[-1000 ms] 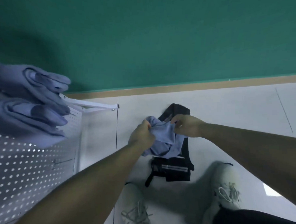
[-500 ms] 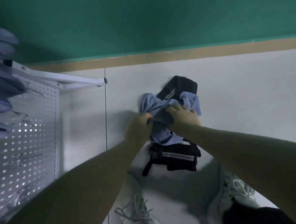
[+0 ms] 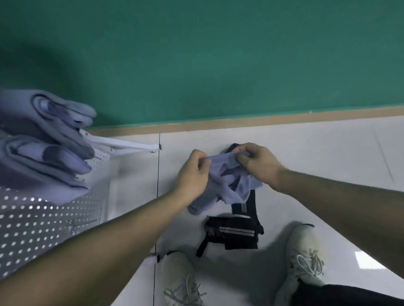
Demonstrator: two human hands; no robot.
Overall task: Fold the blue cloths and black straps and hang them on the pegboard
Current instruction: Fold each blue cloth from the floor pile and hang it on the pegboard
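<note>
since half a second ago both hands have lifted the crumpled blue cloth [image 3: 226, 186] off the black reflective strap [image 3: 235, 233] on the floor. left hand [image 3: 192, 174] and right hand [image 3: 257, 161] pinch its top edge; spread them apart to flatten before folding.

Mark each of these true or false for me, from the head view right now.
1. Both hands hold the blue cloth. True: the left hand and the right hand each pinch its top edge.
2. The black strap hangs on the pegboard. False: it lies on the white floor, under the cloth.
3. Folded blue cloths already hang at the pegboard. True.
4. The held cloth is neatly folded. False: it hangs bunched and crumpled.
</note>
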